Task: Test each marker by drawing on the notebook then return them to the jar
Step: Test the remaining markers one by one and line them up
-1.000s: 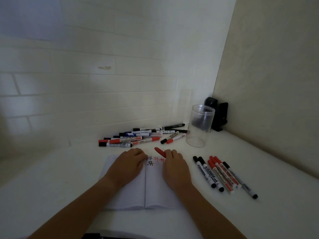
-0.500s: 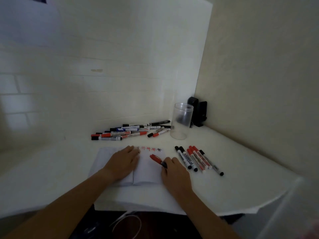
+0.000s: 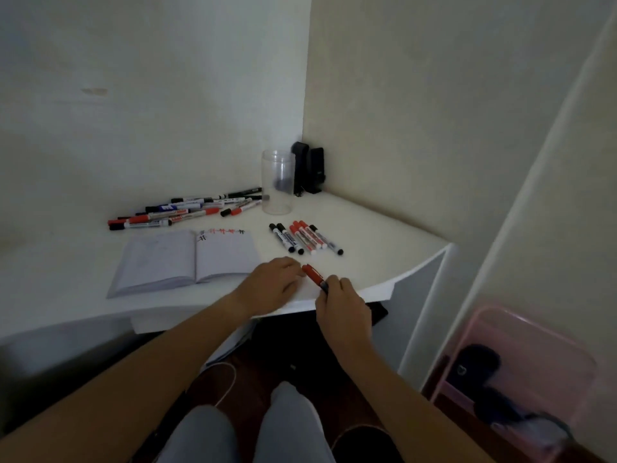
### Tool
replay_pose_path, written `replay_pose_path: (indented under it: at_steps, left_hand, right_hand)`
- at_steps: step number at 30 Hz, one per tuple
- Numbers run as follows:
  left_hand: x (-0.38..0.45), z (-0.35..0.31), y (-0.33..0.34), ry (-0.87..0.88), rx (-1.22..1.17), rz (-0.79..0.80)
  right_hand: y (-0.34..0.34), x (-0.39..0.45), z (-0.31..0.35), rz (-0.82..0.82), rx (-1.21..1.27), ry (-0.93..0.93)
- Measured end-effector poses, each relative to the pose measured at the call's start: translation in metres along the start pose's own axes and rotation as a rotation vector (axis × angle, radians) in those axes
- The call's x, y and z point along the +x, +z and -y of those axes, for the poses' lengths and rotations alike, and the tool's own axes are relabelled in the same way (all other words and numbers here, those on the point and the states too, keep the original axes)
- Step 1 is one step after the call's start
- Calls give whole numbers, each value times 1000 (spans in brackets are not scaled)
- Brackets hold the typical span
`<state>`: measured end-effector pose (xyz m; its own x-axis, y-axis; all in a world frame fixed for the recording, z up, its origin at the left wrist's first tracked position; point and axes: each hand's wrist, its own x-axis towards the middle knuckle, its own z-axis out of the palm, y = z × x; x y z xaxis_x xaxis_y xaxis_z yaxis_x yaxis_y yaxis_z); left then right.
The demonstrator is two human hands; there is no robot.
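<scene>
Against the back wall, on the white surface (image 3: 384, 235), lies a loose heap of markers (image 3: 187, 210) with black, red and blue caps, lying roughly lengthwise along the wall. Just right of the heap stands the clear jar (image 3: 277, 182), upright (a dark patch shows through its wall, though what it is I cannot tell). Behind the jar, in the corner, sit two black objects (image 3: 309, 172) close together. Nearer the front, between jar and surface edge, a neat row of markers (image 3: 305, 238) lies side by side, black-capped and red-capped ones together. Left of that row the notebook (image 3: 187, 259) lies open, with red and black hash marks along the top of its right page.

Nothing stands between the hands and the jar except that row of markers. The right hand (image 3: 344, 304) hovers over the front edge of the surface, fingers curled round the barrel of a red marker (image 3: 314, 277), whose red cap points up and left towards the left hand (image 3: 272, 284). That left hand rests palm down just beside the notebook's near right corner, fingers loosely bent and holding nothing, fingertips almost at the cap. On the floor to the right stands a pink translucent bin (image 3: 521, 372).
</scene>
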<state>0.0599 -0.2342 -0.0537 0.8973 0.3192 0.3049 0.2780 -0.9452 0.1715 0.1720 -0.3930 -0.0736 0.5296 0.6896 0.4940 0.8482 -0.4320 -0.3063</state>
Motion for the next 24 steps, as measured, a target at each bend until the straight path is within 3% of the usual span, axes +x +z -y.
replay_pose_path:
  at_steps: [6,12,17,24]
  left_hand:
    - [15,-41,17,51,-93,17]
    - [18,-45,28,38,-135,-31]
    - [17,-43,35,47,-133,-93]
    - [14,-43,36,40,-148,-84]
  right_hand:
    - [-8,-68,-59,30,63,264]
    - [32,-162,-117,400,-72,522]
    - [52,-189,-140,643,-142,567]
    - [58,-176,-141,632,-111,569]
